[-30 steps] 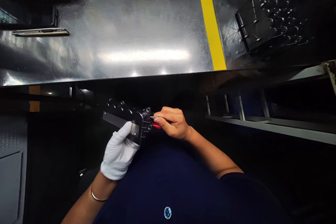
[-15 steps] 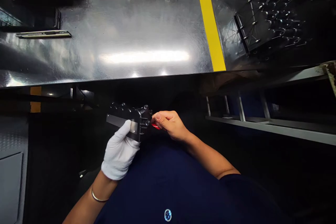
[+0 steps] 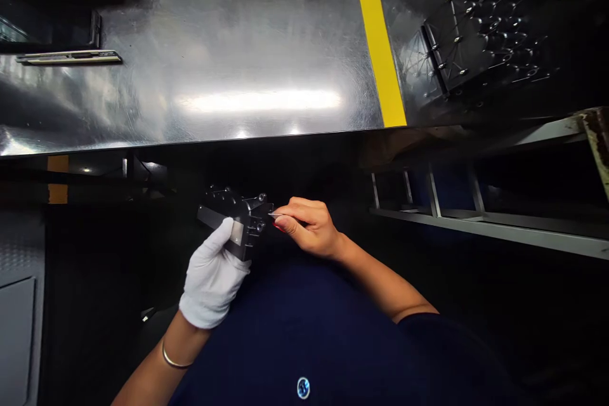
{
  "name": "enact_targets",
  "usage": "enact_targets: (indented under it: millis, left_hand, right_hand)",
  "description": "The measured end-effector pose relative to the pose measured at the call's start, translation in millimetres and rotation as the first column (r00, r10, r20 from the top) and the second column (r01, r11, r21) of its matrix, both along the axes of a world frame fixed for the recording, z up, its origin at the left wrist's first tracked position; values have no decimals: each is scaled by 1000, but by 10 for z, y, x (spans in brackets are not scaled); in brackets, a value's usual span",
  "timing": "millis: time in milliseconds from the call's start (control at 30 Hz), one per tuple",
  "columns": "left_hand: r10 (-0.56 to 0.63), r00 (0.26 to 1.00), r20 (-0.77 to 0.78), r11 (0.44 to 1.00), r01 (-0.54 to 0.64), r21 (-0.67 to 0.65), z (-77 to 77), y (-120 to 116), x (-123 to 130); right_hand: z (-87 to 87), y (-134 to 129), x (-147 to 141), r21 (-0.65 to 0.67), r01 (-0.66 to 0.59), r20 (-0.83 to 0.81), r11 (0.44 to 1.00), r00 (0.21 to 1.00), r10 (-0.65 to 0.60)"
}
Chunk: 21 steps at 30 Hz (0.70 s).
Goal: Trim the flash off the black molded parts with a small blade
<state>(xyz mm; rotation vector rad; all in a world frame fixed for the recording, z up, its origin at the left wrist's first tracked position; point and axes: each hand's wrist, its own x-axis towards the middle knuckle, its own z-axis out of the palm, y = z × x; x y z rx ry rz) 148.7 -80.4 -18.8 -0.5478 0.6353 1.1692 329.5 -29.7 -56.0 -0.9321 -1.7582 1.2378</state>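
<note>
My left hand (image 3: 212, 276), in a white glove, grips a black moulded housing (image 3: 240, 208) with small screw eyelets along its edges. The thumb presses on a flat metal strip (image 3: 236, 232) along the housing's face. At the housing's right end, my bare right hand (image 3: 309, 225) pinches a small red tool (image 3: 278, 224) with a thin, pale metal blade. The blade's tip is close to the housing's edge; whether it touches, I cannot tell. Most of the tool is hidden inside my fingers.
Beyond my hands runs the edge of a shiny dark worktable (image 3: 266, 44) with a yellow stripe (image 3: 378, 38). Several black moulded parts (image 3: 476, 44) lie at its right. A slim cutter-like item (image 3: 71, 58) lies at the left. A grey metal rack (image 3: 451, 223) stands at lower right.
The housing has turned slightly in my left hand, its right end tipping down. My right hand has shifted and rolled a little, so the tool's metal blade now shows.
</note>
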Motion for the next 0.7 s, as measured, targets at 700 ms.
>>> enact_targets:
  millis: [700]
  left_hand:
    - [-44, 953, -301, 951, -52, -304, 154, 82, 137]
  right_hand:
    - [-160, 116, 42, 216, -14, 93, 976, 996, -7]
